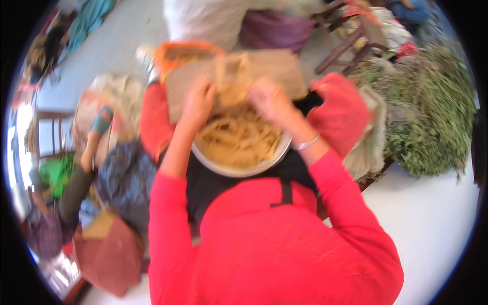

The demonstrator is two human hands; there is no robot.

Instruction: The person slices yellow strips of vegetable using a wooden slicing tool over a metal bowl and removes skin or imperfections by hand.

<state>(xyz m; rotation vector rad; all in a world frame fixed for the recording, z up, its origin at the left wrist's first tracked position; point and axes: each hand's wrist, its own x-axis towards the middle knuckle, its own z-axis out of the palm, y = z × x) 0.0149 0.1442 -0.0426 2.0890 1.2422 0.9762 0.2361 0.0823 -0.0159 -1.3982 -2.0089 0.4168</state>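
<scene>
A white bowl (244, 172) sits on my lap, filled with yellowish-brown strips (242, 143) that look like dried plant slices. Behind its far rim lies a brown board (278, 70) with a lighter tan section (232, 74) down its middle. My left hand (199, 101) is over the board's near left part, fingers curled. On the other side, my right hand (271, 100) is bent by the tan section, above the bowl's far right rim. Motion blur hides whether either hand grips anything.
An orange-rimmed container (187, 51) stands beyond the board, before a large white sack (206, 23) and a purple sack (274, 30). To the right are a heap of green plants (427, 114) and a wooden stool (354, 45). A person's arm (89, 146) shows at left.
</scene>
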